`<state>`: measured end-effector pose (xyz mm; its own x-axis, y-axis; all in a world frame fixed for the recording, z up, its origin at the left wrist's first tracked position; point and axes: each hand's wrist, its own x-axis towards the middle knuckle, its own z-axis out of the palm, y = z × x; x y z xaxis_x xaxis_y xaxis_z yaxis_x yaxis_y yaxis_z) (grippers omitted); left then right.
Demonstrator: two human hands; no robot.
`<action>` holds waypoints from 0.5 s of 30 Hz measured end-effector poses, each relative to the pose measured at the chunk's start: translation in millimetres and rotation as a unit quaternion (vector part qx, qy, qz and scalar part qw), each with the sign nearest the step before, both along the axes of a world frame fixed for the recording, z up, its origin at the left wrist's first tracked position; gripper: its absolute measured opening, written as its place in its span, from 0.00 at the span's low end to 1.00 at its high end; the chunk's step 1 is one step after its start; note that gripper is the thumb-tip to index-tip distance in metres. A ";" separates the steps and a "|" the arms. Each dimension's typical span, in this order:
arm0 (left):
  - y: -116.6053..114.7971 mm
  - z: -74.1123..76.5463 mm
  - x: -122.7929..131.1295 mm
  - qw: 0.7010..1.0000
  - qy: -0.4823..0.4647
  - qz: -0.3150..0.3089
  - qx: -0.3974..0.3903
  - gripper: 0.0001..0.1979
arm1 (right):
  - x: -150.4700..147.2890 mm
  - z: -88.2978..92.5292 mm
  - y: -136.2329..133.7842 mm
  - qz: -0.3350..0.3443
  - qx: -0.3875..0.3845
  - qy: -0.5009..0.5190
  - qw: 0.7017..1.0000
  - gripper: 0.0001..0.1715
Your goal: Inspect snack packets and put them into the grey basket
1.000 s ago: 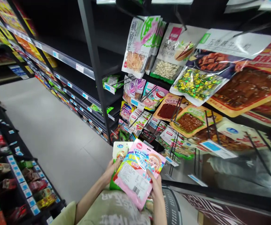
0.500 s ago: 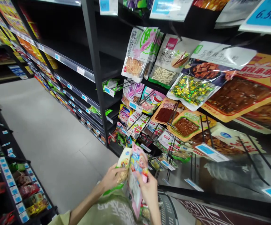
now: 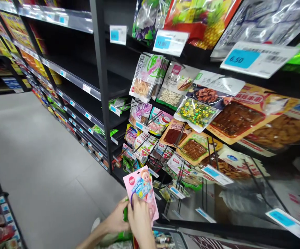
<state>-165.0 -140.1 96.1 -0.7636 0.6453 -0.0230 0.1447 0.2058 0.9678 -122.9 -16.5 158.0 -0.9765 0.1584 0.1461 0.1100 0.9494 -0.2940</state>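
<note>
A pink candy bag [image 3: 150, 192], its printed front with a cartoon figure turned up, is gripped by my right hand [image 3: 141, 216]. That hand's fingers are closed over the lower left of the bag. Just left of it and partly behind is my left hand [image 3: 117, 218], closed too. A strip of a green-edged snack bag [image 3: 125, 211] shows at its fingers; the rest of that bag is hidden. The two hands touch or overlap low in the view, in front of the snack rack.
Snack bags hang on hooks at right, including a pistachio bag [image 3: 174, 84]. Price tags [image 3: 217, 174] and bare hooks jut outward. A dark shelf post [image 3: 102, 86] stands left of them. Below my hands is a basket [image 3: 177, 238] with packages. Grey floor [image 3: 54, 155] runs along the left.
The pink bag has swung from edge-on to face up. My right hand has moved left over my left hand, covering most of the green-edged bag. The camera view has tilted up.
</note>
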 end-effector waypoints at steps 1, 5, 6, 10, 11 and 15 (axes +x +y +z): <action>3.3 -1.4 0.7 1.000 -0.002 0.027 0.005 0.38 | -2.0 1.0 -1.7 0.002 -0.004 0.004 1.000 0.12; 11.2 -0.4 -3.2 0.992 -0.025 0.122 0.036 0.24 | -13.4 5.7 -4.6 0.047 -0.119 0.018 0.992 0.06; 10.8 1.7 -5.5 0.990 -0.031 0.133 0.040 0.21 | -16.0 6.1 -3.4 0.057 -0.164 0.019 0.985 0.07; -0.4 13.9 -14.1 0.991 -0.029 0.128 0.030 0.18 | -21.9 -2.4 14.4 0.089 -0.408 0.015 0.908 0.09; -4.9 16.9 -15.8 0.991 -0.029 0.125 0.028 0.18 | -22.6 -7.3 22.4 0.077 -0.464 0.029 0.882 0.09; -26.0 25.9 -22.4 0.990 -0.037 0.137 0.016 0.19 | -27.7 -28.8 60.6 -0.098 -0.506 0.163 0.841 0.17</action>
